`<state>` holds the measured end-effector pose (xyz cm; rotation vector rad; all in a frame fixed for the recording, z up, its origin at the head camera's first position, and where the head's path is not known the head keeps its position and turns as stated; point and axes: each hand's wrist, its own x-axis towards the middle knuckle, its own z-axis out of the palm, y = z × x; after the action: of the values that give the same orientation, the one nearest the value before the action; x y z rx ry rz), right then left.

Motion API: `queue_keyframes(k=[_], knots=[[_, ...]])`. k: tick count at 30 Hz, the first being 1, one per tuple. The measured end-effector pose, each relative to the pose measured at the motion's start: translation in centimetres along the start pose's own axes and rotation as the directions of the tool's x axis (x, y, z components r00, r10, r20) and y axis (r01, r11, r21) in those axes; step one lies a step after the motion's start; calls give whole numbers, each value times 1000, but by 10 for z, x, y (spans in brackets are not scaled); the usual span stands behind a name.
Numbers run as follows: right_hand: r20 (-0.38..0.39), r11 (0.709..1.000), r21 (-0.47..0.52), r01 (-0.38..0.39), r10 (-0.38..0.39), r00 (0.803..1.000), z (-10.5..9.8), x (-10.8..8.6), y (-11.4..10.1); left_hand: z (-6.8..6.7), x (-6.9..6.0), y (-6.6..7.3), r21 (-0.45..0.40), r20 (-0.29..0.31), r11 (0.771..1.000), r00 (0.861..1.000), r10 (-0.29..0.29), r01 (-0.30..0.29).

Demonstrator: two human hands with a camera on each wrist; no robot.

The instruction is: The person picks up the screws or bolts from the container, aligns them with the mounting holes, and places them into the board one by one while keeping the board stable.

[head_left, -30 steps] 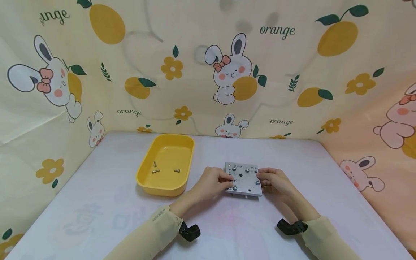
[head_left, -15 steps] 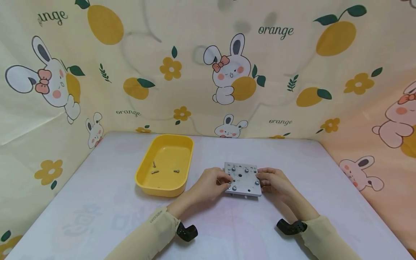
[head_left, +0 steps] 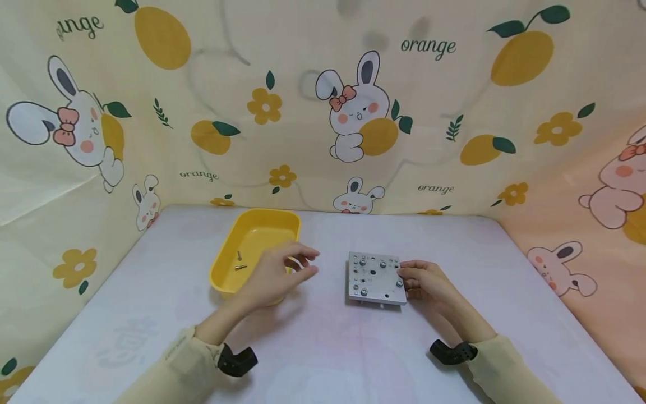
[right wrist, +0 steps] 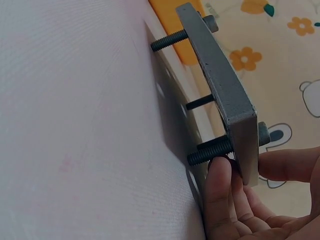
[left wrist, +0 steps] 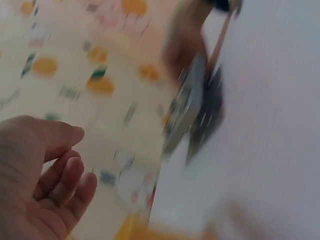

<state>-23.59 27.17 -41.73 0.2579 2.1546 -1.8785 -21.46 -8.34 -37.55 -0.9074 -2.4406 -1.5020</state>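
The right hand (head_left: 429, 283) grips the right edge of a square metal plate (head_left: 375, 278) in the head view. Seen from the right wrist, its fingers and thumb (right wrist: 218, 187) pinch the corner of the plate (right wrist: 220, 75), and threaded screws (right wrist: 212, 151) stick out of the underside. Several screw heads (head_left: 383, 265) stand on the top face. The left hand (head_left: 275, 272) is in the air over the right side of a yellow tray (head_left: 220, 272), fingers loosely bent and apart from the thumb, with nothing visible between them. Two small screws (head_left: 240, 267) show in the tray.
Both forearms come in from the front edge with black wrist cameras (head_left: 237, 360) strapped on. A printed cloth (head_left: 303, 140) stands behind and beside the white table (head_left: 323, 348). The tray is left of the plate, with a gap between.
The left hand has let go of the plate's left edge and moved left to the tray, covering one of the screws there. The right hand and plate look unchanged.
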Motion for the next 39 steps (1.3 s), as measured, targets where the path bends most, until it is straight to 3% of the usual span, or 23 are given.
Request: queue_keyframes(k=[2, 5, 9, 11, 13, 17, 21, 23, 28, 36, 39], knots=[[-1, 1000, -4, -4, 4, 1000, -1, 0, -1, -23, -1, -13, -19, -34, 997, 996, -78, 78], [0, 1000, -8, -11, 11, 1000, -2, -1, -1, -48, -2, -36, -33, -53, 979, 978, -204, 202], [-9, 1000, -6, -13, 13, 1000, -3, -2, 0, -57, -2, -62, 41, 25, 938, 938, -347, 345], [-4, 1000, -7, -8, 8, 1000, -3, -2, 0, -55, -1, -69, 82, 63, 920, 919, -388, 383], [1, 1000, -5, -2, 2, 1000, -3, -2, 0, -53, 1, -73, 119, 74, 907, 908, -413, 403], [5, 1000, -2, 5, -4, 1000, -2, -2, -1, -49, 6, -74, 129, 84, 898, 898, -432, 420], [6, 1000, 2, 6, -6, 1000, -2, -1, -1, -50, 9, -76, 120, 81, 872, 871, -485, 475], [10, 1000, 2, 9, -9, 1000, -1, -1, -1, -51, 10, -78, 119, 67, 864, 864, -499, 489], [17, 1000, 11, 17, -17, 1000, 0, 0, 0, -51, 10, -83, 138, 62, 868, 871, -488, 477], [12, 1000, 10, 27, -27, 1000, 0, -1, 1, -47, 12, -83, 184, 53, 853, 861, -505, 489], [5, 1000, 9, 22, -22, 1000, 0, -1, 1, -44, 13, -83, 202, 79, 851, 858, -508, 485]])
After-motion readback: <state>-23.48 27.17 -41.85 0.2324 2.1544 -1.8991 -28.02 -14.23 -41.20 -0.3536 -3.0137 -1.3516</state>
